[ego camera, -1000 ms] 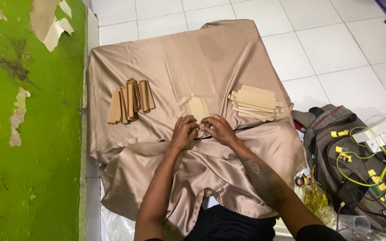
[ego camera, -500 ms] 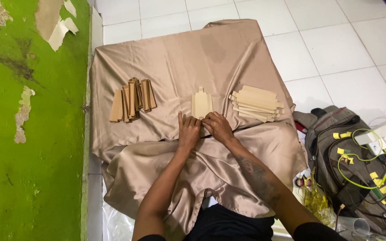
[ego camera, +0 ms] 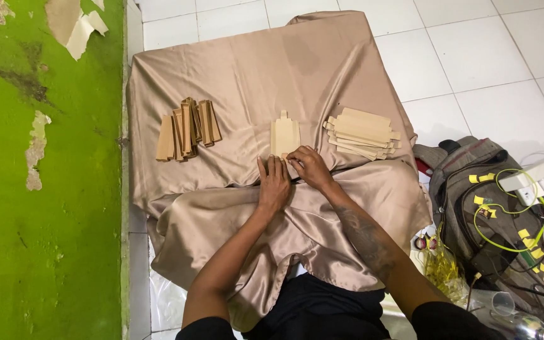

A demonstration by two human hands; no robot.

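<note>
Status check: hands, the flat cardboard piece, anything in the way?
Left hand flat on cloth. Right hand touching flat cardboard piece. Nothing blocking.

A cardboard piece (ego camera: pixel 284 135) lies on the cloth (ego camera: pixel 253 69), between a pile of folded boxes (ego camera: pixel 187 128) to its left and a stack of flat pieces (ego camera: pixel 361 133) to its right. Both hands (ego camera: pixel 274 181) (ego camera: pixel 310 167) rest at its near edge. A backpack (ego camera: pixel 473 208) sits on the floor to the right.

Satin-draped low table (ego camera: pixel 247 69), probably: folded boxes (ego camera: pixel 187 128), flat blank (ego camera: pixel 284 135), blank stack (ego camera: pixel 363 133).
</note>
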